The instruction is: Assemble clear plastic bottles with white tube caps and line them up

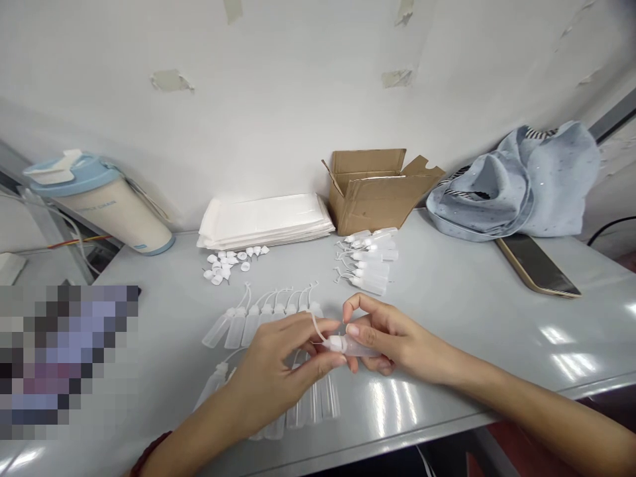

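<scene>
Above the table's front part, my right hand closes around a small translucent squeeze bottle, which lies sideways with its top pointing left. My left hand has its thumb and forefinger on either side of the bottle's white cap. From the cap end a thin needle sticks out, and a soft strap curls upward. Under and behind my left hand lie similar strapped bottles in a row, and further bottles nearer the edge are partly covered by my hand and forearm.
Loose white needle caps lie beside stacked white envelopes. Several finished-looking bottles are piled before an open cardboard box. A tumbler stands left; a blue cloth bag and a phone lie right.
</scene>
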A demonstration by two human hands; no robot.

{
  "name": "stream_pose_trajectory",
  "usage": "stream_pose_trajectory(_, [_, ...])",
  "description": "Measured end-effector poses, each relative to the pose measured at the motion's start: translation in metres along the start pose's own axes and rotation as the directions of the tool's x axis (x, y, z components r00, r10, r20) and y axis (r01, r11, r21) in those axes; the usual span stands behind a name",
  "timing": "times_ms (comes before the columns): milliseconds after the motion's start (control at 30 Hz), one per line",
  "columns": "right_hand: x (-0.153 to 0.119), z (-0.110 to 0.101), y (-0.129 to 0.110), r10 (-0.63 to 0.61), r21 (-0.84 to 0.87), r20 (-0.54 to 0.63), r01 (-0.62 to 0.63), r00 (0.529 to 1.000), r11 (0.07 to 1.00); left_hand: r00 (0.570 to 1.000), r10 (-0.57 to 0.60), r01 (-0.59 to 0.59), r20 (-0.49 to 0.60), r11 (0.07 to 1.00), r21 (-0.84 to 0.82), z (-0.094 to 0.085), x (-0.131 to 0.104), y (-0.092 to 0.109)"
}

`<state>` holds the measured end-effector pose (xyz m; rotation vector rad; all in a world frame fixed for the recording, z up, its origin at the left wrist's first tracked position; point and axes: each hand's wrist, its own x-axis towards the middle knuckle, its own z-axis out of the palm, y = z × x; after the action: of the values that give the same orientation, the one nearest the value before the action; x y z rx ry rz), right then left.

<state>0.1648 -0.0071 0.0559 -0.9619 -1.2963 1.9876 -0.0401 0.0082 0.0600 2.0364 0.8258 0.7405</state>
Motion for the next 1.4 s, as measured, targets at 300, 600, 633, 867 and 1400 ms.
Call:
stream_pose_trajectory(300, [0.001,-0.003,0.003,0.024,0.007,0.019,-0.024,1.000,1.000,0.938,0.346,-0.334,0.019,0.886,0.321,0.003,-0.005,-0.016])
stream_pose_trajectory(600, [0.000,0.005,0.000,-0.036,-0.116,-0.094,0.025,0.995,0.993,0.987,-0.133,0.124,0.087,0.987,0.099,-0.002,0.000,0.003])
stream_pose_trajectory(633, [0.000,0.005,-0.001,-0.041,-0.132,-0.094,0.028,0.995,0.991,0.984,-0.155,0.147,0.092,0.985,0.091,0.000,0.000,0.003])
stream_pose_trajectory(867, [0.001,0.001,0.002,0.021,-0.020,-0.044,-0.022,0.999,1.000,0.999,0.046,-0.047,0.010,0.992,0.120,0.004,-0.005,-0.005])
stream_pose_trajectory(1400, [-0.006,0.005,0.009,-0.410,-0.590,-0.059,0.300,0.910,0.750,0.959,-0.264,0.273,0.101,0.958,-0.092,0.000,-0.001,0.003])
